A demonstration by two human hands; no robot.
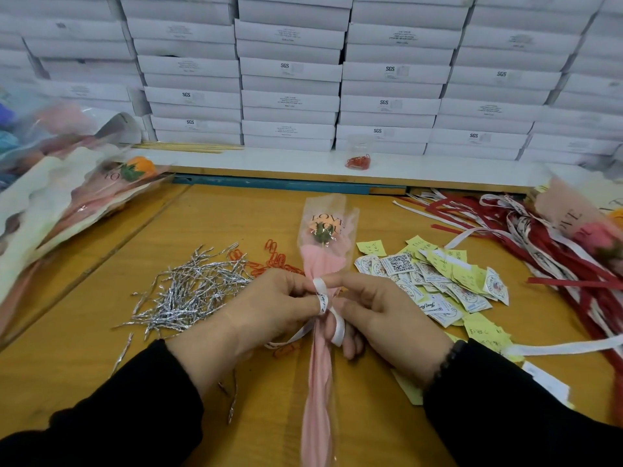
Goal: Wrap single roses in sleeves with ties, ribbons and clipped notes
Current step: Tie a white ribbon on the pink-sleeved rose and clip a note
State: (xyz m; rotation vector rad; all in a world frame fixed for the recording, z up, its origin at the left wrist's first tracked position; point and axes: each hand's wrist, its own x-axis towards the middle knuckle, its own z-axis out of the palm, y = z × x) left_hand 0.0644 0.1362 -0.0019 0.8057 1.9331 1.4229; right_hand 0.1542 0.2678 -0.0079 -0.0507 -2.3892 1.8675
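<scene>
The rose (323, 231) lies at the frame's centre on the table (209, 217), inside a clear sleeve (328, 251) printed "LOVE YOU"; the print partly hides the bloom. Pink paper covers the stem, which runs off the lower edge. At mid-sleeve both hands work a white ribbon (322, 294) with small script too fine to read. The left hand (269, 308) pinches one loop with curled fingers; the right hand (381, 315) has ribbon wound round its curled fingers. The knot itself is hidden between them. Left of centre lie silver ties (192, 291) and red clips (276, 257). Right of centre, notes (438, 278) show a QR code; their writing is illegible. Boxes (290, 69) across the top read "SGS". Wrapped roses (67, 197) at the upper left are blurred.
</scene>
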